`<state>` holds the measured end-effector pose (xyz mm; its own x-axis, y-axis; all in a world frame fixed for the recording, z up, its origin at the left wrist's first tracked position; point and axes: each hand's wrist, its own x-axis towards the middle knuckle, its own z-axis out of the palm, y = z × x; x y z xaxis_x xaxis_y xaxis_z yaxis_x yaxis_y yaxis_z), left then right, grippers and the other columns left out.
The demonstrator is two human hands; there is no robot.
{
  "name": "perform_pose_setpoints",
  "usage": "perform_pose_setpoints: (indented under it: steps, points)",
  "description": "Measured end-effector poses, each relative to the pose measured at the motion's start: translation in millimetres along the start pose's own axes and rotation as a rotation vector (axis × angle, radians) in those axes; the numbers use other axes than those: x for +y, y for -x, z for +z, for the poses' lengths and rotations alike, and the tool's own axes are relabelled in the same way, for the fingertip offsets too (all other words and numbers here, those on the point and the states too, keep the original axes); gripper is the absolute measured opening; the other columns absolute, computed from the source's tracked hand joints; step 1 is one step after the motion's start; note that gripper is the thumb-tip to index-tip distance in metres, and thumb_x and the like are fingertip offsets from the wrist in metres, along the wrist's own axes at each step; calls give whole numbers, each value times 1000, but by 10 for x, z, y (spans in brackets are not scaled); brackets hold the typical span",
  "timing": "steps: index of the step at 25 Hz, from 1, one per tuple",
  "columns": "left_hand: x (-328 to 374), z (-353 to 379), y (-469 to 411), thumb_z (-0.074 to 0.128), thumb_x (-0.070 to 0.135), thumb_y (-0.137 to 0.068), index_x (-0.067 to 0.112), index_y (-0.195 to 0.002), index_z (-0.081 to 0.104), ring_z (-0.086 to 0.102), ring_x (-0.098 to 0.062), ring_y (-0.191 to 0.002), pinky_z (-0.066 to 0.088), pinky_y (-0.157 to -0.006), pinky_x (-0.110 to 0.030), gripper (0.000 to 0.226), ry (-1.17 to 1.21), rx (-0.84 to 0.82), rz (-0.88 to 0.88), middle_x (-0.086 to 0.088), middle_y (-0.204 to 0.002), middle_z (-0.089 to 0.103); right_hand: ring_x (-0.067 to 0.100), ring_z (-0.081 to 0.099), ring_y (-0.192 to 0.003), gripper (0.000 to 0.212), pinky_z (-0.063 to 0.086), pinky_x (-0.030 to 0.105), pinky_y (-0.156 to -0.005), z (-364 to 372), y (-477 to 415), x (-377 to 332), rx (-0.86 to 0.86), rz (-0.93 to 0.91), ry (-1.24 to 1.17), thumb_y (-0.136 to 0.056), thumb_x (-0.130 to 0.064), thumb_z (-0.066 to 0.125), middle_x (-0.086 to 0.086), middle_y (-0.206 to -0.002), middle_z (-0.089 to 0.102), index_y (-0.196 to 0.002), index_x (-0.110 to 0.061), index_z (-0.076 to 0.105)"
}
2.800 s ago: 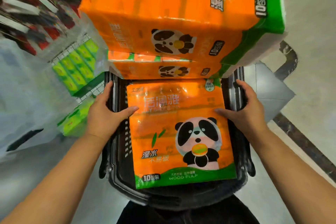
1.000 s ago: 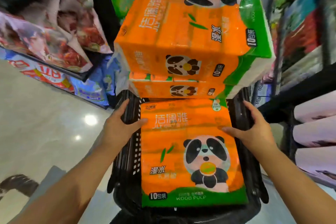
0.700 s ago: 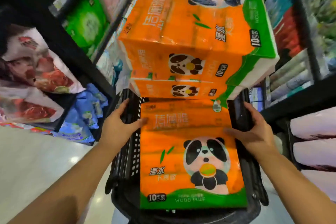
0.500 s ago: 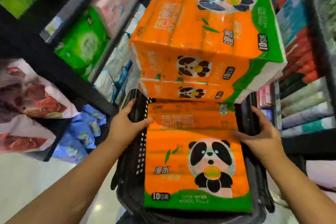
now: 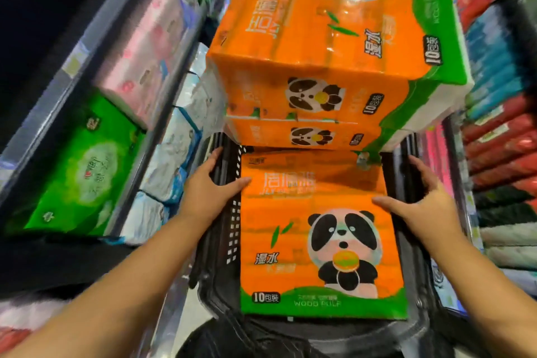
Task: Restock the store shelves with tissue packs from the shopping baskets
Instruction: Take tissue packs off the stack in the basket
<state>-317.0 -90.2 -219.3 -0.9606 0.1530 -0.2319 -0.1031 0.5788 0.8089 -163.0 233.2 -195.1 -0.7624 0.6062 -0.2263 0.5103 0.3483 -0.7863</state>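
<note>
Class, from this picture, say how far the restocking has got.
Done: no orange pack shows on the shelves. In hand: the left hand and right hand hold the basket by its rims. Left: the flat pack and two stacked packs, all aboard.

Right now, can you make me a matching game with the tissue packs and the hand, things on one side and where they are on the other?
Things:
1. green pack
2. flat panda pack
3. top panda pack
4. left hand

Places:
A. lying in the black basket
B. on the left shelf
C. holding the basket's left rim
D. highest on the stack at the basket's far end

Pairs: 1-B, 2-A, 3-D, 4-C
</note>
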Motion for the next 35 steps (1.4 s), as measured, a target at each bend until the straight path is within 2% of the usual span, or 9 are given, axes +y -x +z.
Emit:
perform_pose_setpoints:
  steps: [4, 7, 11, 16, 20, 25, 30, 33, 35]
  points:
    - [119, 13, -1257, 84, 52, -62, 23, -148, 36, 43, -14, -132, 35, -112, -36, 102, -46, -33, 7, -2, -147, 45, 19, 43, -129, 95, 36, 38, -106, 434, -1030, -319, 11, 46, -4, -62, -29, 88, 6, -145, 46, -144, -32, 40]
    - [158, 94, -2115, 84, 49, -63, 28, -147, 36, 42, -8, -129, 35, -111, -34, 99, -50, -57, -37, 8, -143, 45, 7, 38, -121, 96, 31, 27, -103, 733, -1786, -460, -7, 61, -63, -63, -20, 87, 3, -145, 45, -146, -25, 39]
    - [147, 281, -3031, 84, 57, -57, 33, -146, 36, 48, -13, -129, 40, -109, -44, 104, -40, -46, -121, 3, -142, 50, 10, 37, -122, 94, 28, 26, -99, 1058, -2793, -555, -57, 82, -56, -65, -18, 86, 6, -146, 44, -146, -22, 39]
    - [50, 519, -4133, 79, 53, -60, 25, -147, 36, 42, -6, -130, 34, -112, -32, 100, -92, -47, -112, 3, -146, 46, 3, 34, -119, 97, 30, 25, -100, 1592, -3884, -574, -84, 100, -7, -63, -23, 87, 4, -147, 44, -147, -26, 38]
    - [-358, 640, -4941, 81, 41, -69, 25, -148, 34, 33, 4, -122, 28, -103, -18, 92, -149, -82, -95, 4, -148, 42, 9, 38, -125, 99, 33, 29, -101, 2222, -4461, -448, -72, 148, 8, -62, -26, 86, 4, -148, 44, -147, -26, 36]
    - [-1084, 816, -5904, 78, 48, -66, 25, -147, 36, 34, 3, -121, 28, -103, -18, 95, -237, -103, -49, 1, -147, 45, 4, 36, -123, 101, 33, 28, -103, 3163, -4975, -88, -24, 184, -7, -61, -28, 86, 1, -148, 43, -148, -26, 35]
    - [-1793, 1005, -6564, 78, 45, -66, 24, -146, 38, 36, 2, -121, 30, -104, -20, 92, -298, -118, 2, 2, -144, 47, 5, 38, -125, 106, 36, 31, -106, 4023, -5356, 334, -3, 217, -77, -52, -41, 81, -10, -141, 43, -147, -27, 36]
    - [-2156, 1086, -6884, 75, 52, -62, 25, -146, 38, 41, -2, -123, 34, -106, -25, 95, -286, -112, 13, 7, -140, 49, 5, 40, -124, 106, 37, 31, -105, 4394, -5544, 543, 9, 219, -92, -51, -42, 81, -17, -133, 42, -146, -30, 36]
    - [-2339, 1119, -7038, 77, 49, -63, 27, -145, 39, 43, -3, -123, 35, -105, -26, 93, -276, -111, -2, 14, -132, 47, 5, 41, -124, 106, 38, 32, -104, 4578, -5630, 594, 3, 222, -96, -52, -42, 81, -13, -139, 44, -146, -30, 35]
